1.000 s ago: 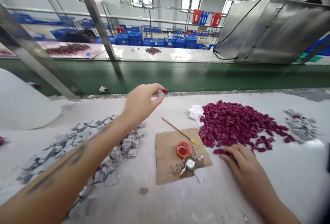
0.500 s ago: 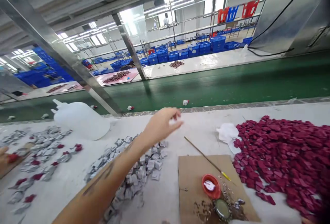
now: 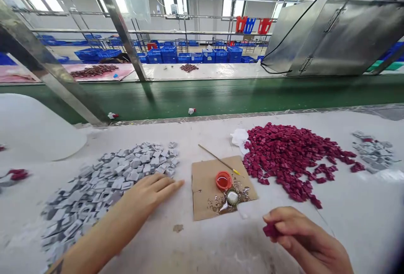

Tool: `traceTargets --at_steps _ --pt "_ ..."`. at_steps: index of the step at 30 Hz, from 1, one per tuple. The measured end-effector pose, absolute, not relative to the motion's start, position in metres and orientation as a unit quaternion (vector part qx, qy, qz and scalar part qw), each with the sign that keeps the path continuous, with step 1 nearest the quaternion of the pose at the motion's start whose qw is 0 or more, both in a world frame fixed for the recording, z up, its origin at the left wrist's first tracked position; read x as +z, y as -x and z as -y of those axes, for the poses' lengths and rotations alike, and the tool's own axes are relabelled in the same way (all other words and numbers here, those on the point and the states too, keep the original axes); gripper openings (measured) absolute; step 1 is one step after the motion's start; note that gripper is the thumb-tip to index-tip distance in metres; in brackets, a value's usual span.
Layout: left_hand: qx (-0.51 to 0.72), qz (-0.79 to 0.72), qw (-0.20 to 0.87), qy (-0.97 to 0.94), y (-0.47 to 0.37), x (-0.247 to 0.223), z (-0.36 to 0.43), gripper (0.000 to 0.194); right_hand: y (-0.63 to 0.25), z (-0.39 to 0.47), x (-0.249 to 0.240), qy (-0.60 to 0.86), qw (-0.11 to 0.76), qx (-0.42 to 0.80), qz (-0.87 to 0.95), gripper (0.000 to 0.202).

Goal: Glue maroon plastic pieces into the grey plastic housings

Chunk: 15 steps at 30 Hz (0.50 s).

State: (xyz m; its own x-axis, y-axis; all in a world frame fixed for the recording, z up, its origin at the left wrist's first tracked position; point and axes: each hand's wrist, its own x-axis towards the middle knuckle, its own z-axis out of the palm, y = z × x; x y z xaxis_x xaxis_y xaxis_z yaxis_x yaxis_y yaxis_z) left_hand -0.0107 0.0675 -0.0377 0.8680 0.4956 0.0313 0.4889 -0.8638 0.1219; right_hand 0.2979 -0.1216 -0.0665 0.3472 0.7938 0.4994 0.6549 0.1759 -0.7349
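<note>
My left hand lies palm down at the right edge of the pile of small grey pieces, its fingers stretched out; what is under the palm is hidden. A small maroon piece is pinched between the thumb and fingers of my right hand, above the table's right front. Farther back spreads a heap of like maroon pieces. Between my hands lies a cardboard sheet, bearing a red cap with liquid in it and a crimped metal bottle cap.
A thin stick with a yellow tip rests partly on the cardboard. Behind the table runs a green conveyor belt carrying small white-and-red pieces. A large white container and a slanting metal post stand at the left.
The view has swung right and levelled. My left hand has come back from near the belt's edge down to the grey pile. My right hand with the maroon piece has come into view.
</note>
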Motion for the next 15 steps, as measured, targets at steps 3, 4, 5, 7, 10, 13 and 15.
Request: traceTargets --at_steps 3,4,5,7,10,13,15 --pt "0.027 -0.252 0.088 -0.963 0.017 -0.041 -0.067 0.072 -0.285 0.119 -0.057 0.646 0.511 0.042 0.566 0.036" --pt "0.02 -0.26 0.095 -0.961 0.017 -0.04 -0.065 0.071 -0.282 0.118 -0.055 0.645 0.507 0.04 0.571 0.035" --pt "0.028 -0.275 0.104 -0.955 0.017 -0.039 -0.061 0.07 -0.28 0.117 -0.054 0.643 0.502 0.038 0.577 0.034" --pt "0.078 -0.309 0.122 -0.94 0.015 -0.037 -0.052 0.063 -0.275 0.115 -0.051 0.637 0.49 0.033 0.594 0.031" --pt "0.166 -0.349 0.199 -0.901 0.015 -0.035 -0.031 0.042 -0.271 0.109 -0.049 0.611 0.471 0.016 0.636 0.018" --pt "0.229 -0.371 0.406 -0.803 0.016 -0.035 0.003 0.027 -0.273 0.097 -0.049 0.563 0.416 -0.031 0.714 0.013" --pt "0.274 -0.378 0.57 -0.677 0.013 -0.037 0.027 0.027 -0.277 0.086 -0.052 0.541 0.355 -0.063 0.76 0.014"
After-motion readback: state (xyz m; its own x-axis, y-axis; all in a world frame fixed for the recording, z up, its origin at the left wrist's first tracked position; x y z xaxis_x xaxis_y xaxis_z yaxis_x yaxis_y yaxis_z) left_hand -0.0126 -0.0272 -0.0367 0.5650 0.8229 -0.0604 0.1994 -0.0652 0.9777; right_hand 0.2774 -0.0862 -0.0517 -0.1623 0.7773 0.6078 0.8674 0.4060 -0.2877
